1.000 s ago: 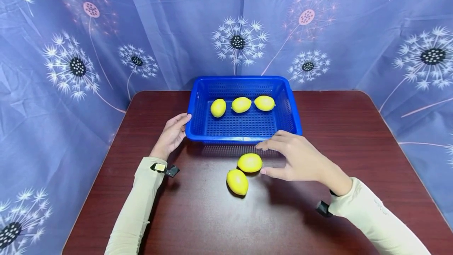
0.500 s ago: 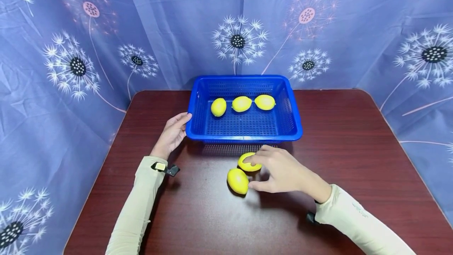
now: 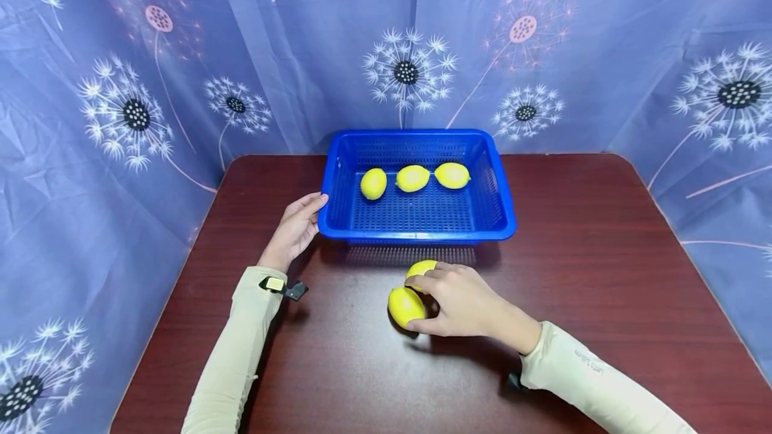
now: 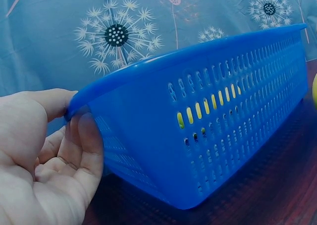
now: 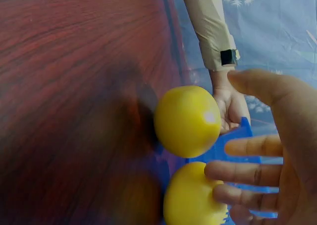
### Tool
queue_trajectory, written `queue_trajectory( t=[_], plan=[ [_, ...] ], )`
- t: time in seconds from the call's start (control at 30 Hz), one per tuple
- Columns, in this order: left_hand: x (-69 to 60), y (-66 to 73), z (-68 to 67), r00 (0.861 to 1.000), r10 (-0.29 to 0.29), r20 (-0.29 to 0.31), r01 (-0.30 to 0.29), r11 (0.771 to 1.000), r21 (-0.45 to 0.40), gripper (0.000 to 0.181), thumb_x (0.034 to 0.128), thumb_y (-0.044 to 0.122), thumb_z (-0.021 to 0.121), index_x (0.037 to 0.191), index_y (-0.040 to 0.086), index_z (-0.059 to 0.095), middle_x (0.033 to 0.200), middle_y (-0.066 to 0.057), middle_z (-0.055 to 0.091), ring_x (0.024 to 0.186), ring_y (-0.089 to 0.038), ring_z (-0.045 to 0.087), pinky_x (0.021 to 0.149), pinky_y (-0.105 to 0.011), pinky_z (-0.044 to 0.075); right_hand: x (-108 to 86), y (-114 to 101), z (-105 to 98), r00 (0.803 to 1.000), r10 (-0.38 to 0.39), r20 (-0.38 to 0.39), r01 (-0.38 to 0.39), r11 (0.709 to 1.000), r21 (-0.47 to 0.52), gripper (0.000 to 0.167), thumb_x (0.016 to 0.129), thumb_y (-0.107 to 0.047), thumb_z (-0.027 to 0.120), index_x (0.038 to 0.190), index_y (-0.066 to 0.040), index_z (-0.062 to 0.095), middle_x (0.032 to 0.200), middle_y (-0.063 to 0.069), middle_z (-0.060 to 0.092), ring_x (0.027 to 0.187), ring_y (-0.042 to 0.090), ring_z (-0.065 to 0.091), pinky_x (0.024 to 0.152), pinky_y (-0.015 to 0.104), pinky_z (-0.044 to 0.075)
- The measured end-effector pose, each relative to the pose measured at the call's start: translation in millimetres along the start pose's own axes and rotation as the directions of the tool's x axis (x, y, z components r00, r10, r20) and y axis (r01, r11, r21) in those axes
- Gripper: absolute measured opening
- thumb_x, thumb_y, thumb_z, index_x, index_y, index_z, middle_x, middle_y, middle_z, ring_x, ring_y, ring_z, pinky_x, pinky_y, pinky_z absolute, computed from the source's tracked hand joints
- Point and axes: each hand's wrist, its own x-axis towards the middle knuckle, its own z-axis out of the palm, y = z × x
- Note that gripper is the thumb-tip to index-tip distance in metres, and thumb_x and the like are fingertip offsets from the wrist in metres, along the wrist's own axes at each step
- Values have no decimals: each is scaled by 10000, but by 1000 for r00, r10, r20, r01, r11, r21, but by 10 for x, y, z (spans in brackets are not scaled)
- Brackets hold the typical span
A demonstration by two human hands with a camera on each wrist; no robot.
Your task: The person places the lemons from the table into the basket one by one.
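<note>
My left hand (image 3: 294, 233) grips the left rim of a blue plastic basket (image 3: 398, 236). In the left wrist view the thumb lies over the basket's rim (image 4: 143, 65), with the fingers curled beneath it. My right hand (image 3: 461, 300) reaches over two yellow lemons on the table in front of the basket. Its thumb and fingers are spread about the nearer lemon (image 3: 405, 307); the right wrist view shows a gap between them and that lemon (image 5: 187, 121). The farther lemon (image 3: 421, 269) is partly hidden by the fingers. Three lemons (image 3: 413, 179) lie in a row inside the basket.
The brown wooden table (image 3: 591, 220) carries the basket near its back edge. A blue curtain (image 3: 338, 52) with dandelion prints hangs behind and at both sides. Dark camera mounts (image 3: 292, 290) sit at the wrists.
My right hand has moved left and toward me, from beside the farther lemon to over the nearer one. The left hand has stayed on the basket rim.
</note>
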Motion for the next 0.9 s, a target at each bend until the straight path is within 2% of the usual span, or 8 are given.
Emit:
queue_trajectory(
  t=[0.3, 0.57, 0.9],
  plan=[
    [11, -3, -11, 1000, 3, 14, -3, 1000, 17, 90, 1059, 115, 570, 1122, 57, 597, 933, -23, 714, 797, -114, 692, 728, -253, 598, 60, -87, 67, 998, 55, 25, -52, 995, -79, 618, 764, -665, 764, 1155, -187, 729, 903, -18, 733, 778, 133, 673, 536, 272, 496],
    [-10, 10, 0, 1000, 0, 12, -1, 1000, 12, 87, 1063, 116, 562, 1119, 58, 598, 930, -21, 716, 788, -108, 691, 720, -246, 594, 93, -145, 132, 997, 68, 41, -63, 991, -115, 609, 769, -662, 764, 1139, -180, 721, 848, -16, 715, 714, 128, 642, 483, 237, 432],
    [-21, 26, 14, 1000, -9, -2, 9, 1000, 29, 78, 1064, 121, 561, 1111, 65, 589, 915, -5, 705, 779, -96, 679, 718, -237, 588, 103, -219, 192, 994, 69, 79, -53, 980, -192, 664, 776, -695, 731, 1189, -178, 688, 861, -18, 722, 708, 169, 671, 505, 322, 504]
  ],
)
